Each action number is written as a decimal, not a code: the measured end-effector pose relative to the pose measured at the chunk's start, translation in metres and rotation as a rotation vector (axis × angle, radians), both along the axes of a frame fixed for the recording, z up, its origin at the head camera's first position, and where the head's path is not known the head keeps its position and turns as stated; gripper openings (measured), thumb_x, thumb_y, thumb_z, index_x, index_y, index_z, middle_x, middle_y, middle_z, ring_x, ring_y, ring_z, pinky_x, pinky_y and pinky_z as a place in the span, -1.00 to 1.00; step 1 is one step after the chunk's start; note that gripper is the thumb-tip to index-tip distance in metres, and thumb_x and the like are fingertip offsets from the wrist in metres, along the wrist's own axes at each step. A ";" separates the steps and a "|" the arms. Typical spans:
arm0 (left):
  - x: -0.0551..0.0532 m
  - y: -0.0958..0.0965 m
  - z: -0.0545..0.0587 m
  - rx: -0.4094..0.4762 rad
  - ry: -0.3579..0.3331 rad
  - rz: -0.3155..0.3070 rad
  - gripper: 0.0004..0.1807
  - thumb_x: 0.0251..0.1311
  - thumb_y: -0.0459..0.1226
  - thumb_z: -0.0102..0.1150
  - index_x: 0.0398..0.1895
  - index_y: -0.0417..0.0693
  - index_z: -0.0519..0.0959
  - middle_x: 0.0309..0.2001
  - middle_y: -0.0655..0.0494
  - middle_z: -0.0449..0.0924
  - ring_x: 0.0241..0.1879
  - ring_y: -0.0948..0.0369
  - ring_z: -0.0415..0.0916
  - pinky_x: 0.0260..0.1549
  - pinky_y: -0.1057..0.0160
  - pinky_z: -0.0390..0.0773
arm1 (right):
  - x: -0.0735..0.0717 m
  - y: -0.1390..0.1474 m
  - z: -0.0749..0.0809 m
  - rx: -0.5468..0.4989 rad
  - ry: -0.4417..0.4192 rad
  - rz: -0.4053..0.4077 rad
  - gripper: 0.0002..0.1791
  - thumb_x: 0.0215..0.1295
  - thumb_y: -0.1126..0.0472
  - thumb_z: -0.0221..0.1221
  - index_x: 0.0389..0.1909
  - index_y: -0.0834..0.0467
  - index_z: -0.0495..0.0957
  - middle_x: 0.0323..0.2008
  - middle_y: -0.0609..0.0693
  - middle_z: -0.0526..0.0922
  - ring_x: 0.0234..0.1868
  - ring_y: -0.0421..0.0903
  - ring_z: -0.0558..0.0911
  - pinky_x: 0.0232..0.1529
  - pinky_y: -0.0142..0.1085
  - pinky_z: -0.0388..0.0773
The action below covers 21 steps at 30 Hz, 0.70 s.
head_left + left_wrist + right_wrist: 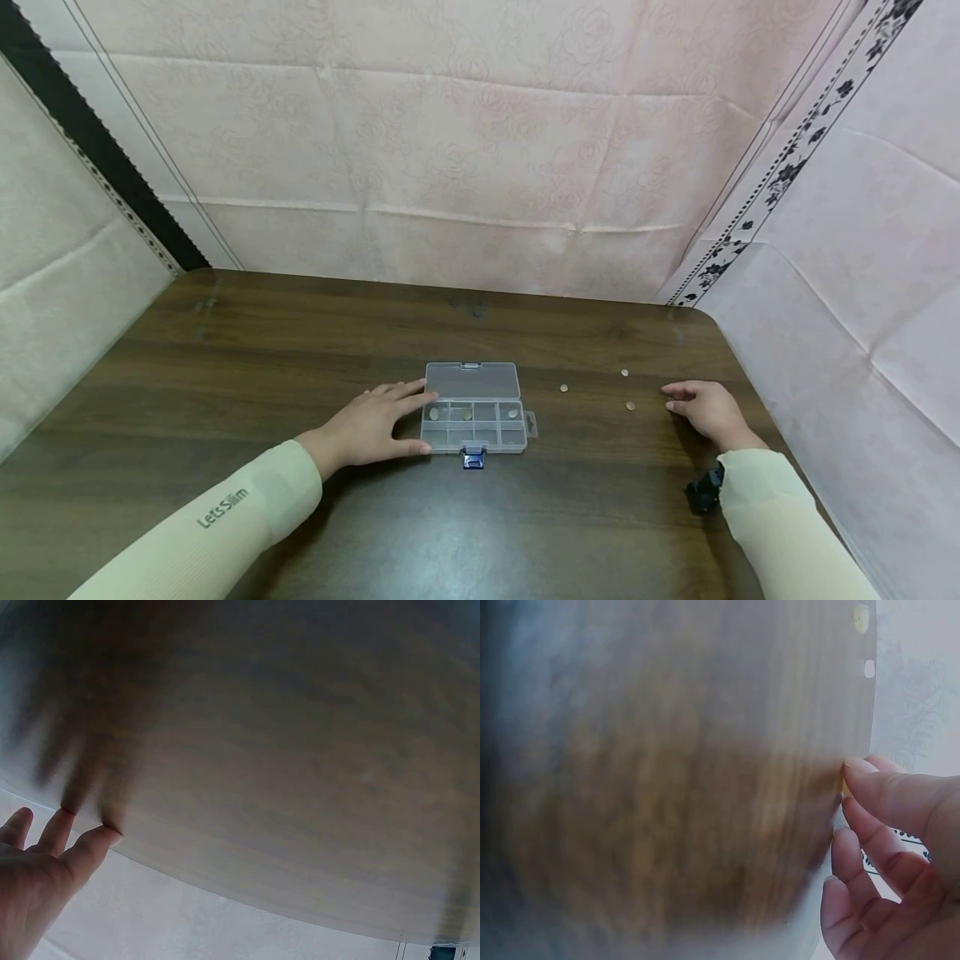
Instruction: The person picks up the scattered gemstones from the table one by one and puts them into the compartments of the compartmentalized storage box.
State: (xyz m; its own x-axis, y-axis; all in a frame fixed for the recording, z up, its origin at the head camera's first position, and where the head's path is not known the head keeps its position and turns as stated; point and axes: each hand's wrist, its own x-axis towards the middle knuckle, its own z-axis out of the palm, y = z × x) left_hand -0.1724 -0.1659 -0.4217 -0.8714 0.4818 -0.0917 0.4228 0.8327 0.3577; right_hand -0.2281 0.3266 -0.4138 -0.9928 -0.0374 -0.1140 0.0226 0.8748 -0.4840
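Note:
A clear plastic compartment box [474, 437] lies on the table with its lid [472, 381] folded back and a blue latch [473, 458] at the front. Three back-row compartments hold small pale discs. My left hand [367, 425] steadies the box's left side, fingers spread, thumb near the front corner and index finger by the hinge. The left wrist view shows that hand [45, 870] with fingertips against the table, but not the box. Over at the right, my right hand [707, 410] pinches a small yellowish disc [846, 786] between thumb and index finger, low over the tabletop.
Between the box and my right hand lie three loose pale discs, one nearer the box [564, 388], one farther back [625, 373] and one in front [630, 406]. The brown wooden table [262, 358] meets pale patterned cloth [480, 150] at its back and sides.

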 end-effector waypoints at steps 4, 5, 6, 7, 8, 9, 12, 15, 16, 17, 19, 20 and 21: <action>0.000 0.000 0.001 -0.001 0.000 0.002 -0.12 0.10 0.38 0.05 0.46 0.27 0.23 0.50 0.11 0.06 0.39 -0.18 0.11 0.21 -0.39 0.13 | 0.000 0.000 0.000 0.001 0.004 -0.002 -0.69 0.31 0.28 0.20 0.01 0.35 0.59 0.05 0.38 0.56 0.09 0.34 0.48 0.02 0.13 0.43; 0.000 0.000 0.001 -0.001 0.000 0.001 -0.12 0.10 0.38 0.05 0.46 0.27 0.23 0.50 0.11 0.06 0.39 -0.18 0.11 0.21 -0.39 0.13 | 0.001 0.000 0.000 0.001 0.004 -0.002 -0.69 0.31 0.27 0.20 0.01 0.35 0.60 0.06 0.38 0.56 0.10 0.35 0.47 0.03 0.14 0.42; 0.000 0.000 0.001 -0.001 0.000 0.001 -0.12 0.10 0.38 0.05 0.46 0.27 0.22 0.50 0.11 0.06 0.39 -0.18 0.11 0.21 -0.38 0.13 | 0.001 0.000 0.000 0.000 0.007 -0.001 -0.70 0.31 0.28 0.20 0.00 0.35 0.60 0.05 0.37 0.56 0.09 0.35 0.48 0.03 0.14 0.42; 0.000 0.000 0.001 -0.001 0.002 0.000 -0.12 0.10 0.38 0.05 0.46 0.26 0.22 0.50 0.10 0.07 0.39 -0.18 0.11 0.21 -0.39 0.13 | 0.001 0.000 0.000 0.001 0.008 0.000 -0.70 0.31 0.28 0.20 0.00 0.35 0.60 0.06 0.37 0.56 0.09 0.35 0.47 0.03 0.14 0.42; 0.000 0.000 0.001 -0.001 0.000 0.001 -0.12 0.10 0.38 0.05 0.46 0.26 0.22 0.50 0.11 0.07 0.39 -0.18 0.11 0.21 -0.38 0.13 | 0.001 -0.001 0.000 0.000 0.011 0.000 -0.70 0.31 0.28 0.20 -0.01 0.35 0.60 0.05 0.37 0.56 0.08 0.35 0.48 0.02 0.14 0.42; 0.000 0.000 0.001 -0.001 0.000 0.001 -0.12 0.10 0.38 0.05 0.46 0.26 0.22 0.50 0.11 0.07 0.39 -0.18 0.11 0.21 -0.38 0.13 | 0.001 -0.001 0.000 0.002 0.013 0.001 -0.71 0.31 0.29 0.20 -0.01 0.35 0.60 0.05 0.37 0.56 0.08 0.35 0.49 0.02 0.14 0.43; 0.001 0.000 0.001 0.002 0.002 -0.001 -0.12 0.10 0.37 0.05 0.46 0.26 0.22 0.50 0.10 0.07 0.39 -0.19 0.11 0.20 -0.39 0.13 | 0.002 -0.002 0.001 0.010 0.024 0.006 -0.72 0.31 0.29 0.19 -0.02 0.34 0.61 0.03 0.37 0.57 0.05 0.34 0.51 -0.01 0.14 0.44; 0.001 0.000 0.001 0.005 0.000 -0.001 -0.13 0.11 0.36 0.06 0.46 0.25 0.23 0.49 0.10 0.08 0.39 -0.19 0.11 0.20 -0.39 0.13 | 0.003 -0.004 0.002 0.021 0.049 0.015 -0.73 0.31 0.29 0.19 -0.03 0.33 0.62 0.02 0.36 0.59 0.03 0.33 0.52 -0.03 0.13 0.45; 0.001 0.000 0.001 0.004 -0.001 -0.001 -0.13 0.11 0.36 0.06 0.46 0.25 0.23 0.49 0.10 0.08 0.39 -0.19 0.11 0.20 -0.39 0.13 | 0.003 -0.005 0.002 0.025 0.062 0.019 -0.74 0.31 0.29 0.18 -0.04 0.32 0.62 0.01 0.35 0.59 0.02 0.32 0.53 -0.04 0.13 0.46; 0.001 0.000 0.002 0.005 -0.002 -0.001 -0.13 0.11 0.35 0.07 0.46 0.25 0.23 0.49 0.09 0.08 0.39 -0.19 0.11 0.20 -0.40 0.13 | 0.004 -0.006 0.002 0.028 0.077 0.023 -0.75 0.31 0.29 0.18 -0.05 0.32 0.63 0.00 0.35 0.60 0.01 0.32 0.54 -0.04 0.13 0.46; 0.001 0.001 0.002 0.005 -0.004 0.000 -0.13 0.11 0.35 0.07 0.46 0.24 0.23 0.49 0.09 0.08 0.39 -0.19 0.11 0.20 -0.40 0.12 | 0.004 -0.007 0.002 0.037 0.115 0.038 -0.77 0.31 0.29 0.19 -0.08 0.31 0.64 -0.03 0.34 0.62 -0.02 0.31 0.56 -0.07 0.12 0.48; 0.001 0.001 0.002 0.004 -0.005 0.001 -0.13 0.11 0.35 0.07 0.46 0.24 0.23 0.49 0.09 0.07 0.39 -0.19 0.11 0.20 -0.40 0.12 | 0.004 -0.008 0.002 0.040 0.132 0.045 -0.78 0.31 0.29 0.19 -0.10 0.31 0.65 -0.04 0.33 0.62 -0.04 0.31 0.57 -0.09 0.12 0.49; 0.001 0.001 0.002 0.004 -0.005 0.001 -0.13 0.11 0.35 0.07 0.46 0.24 0.23 0.49 0.09 0.08 0.39 -0.19 0.11 0.20 -0.40 0.12 | 0.004 -0.009 0.003 0.045 0.150 0.053 -0.79 0.31 0.29 0.19 -0.11 0.30 0.66 -0.06 0.33 0.63 -0.05 0.30 0.58 -0.11 0.12 0.49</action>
